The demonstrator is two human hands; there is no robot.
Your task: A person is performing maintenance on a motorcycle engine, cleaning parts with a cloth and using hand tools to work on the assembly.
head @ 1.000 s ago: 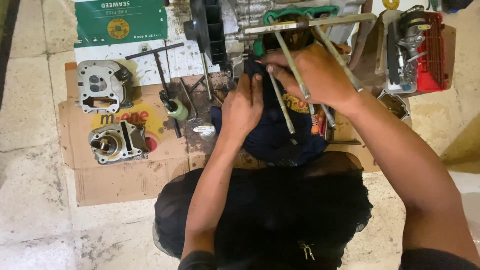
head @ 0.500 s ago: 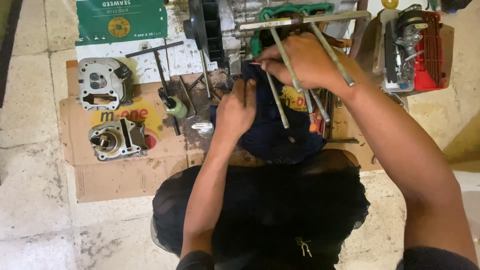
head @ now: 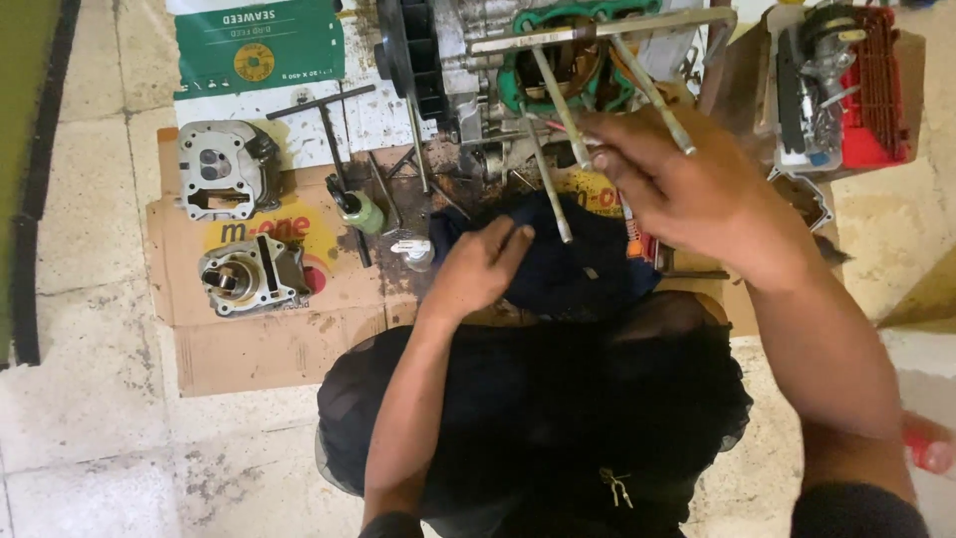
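My left hand (head: 478,267) presses down on a crumpled dark blue cloth (head: 573,269) that lies on the cardboard in front of an engine case (head: 468,50). The case has a green gasket (head: 528,25), and several long metal studs (head: 553,95) stick out of it toward me. My right hand (head: 697,194) hovers over the cloth with its fingers spread. Its fingertips are at the studs, and one stud (head: 652,95) crosses over the fingers. I see nothing gripped in the right hand. My dark-clothed lap fills the lower middle.
A flattened cardboard sheet (head: 249,344) covers the tiled floor. On it at left are a cylinder head (head: 221,171), a cylinder block (head: 251,276), a small green bottle (head: 360,212) and a T-handle wrench (head: 324,110). A box with red and white parts (head: 846,85) stands at right.
My right hand has let go of the cloth and studs and opened, drawing right. My left hand has slid down and left with the cloth, which now lies lower.
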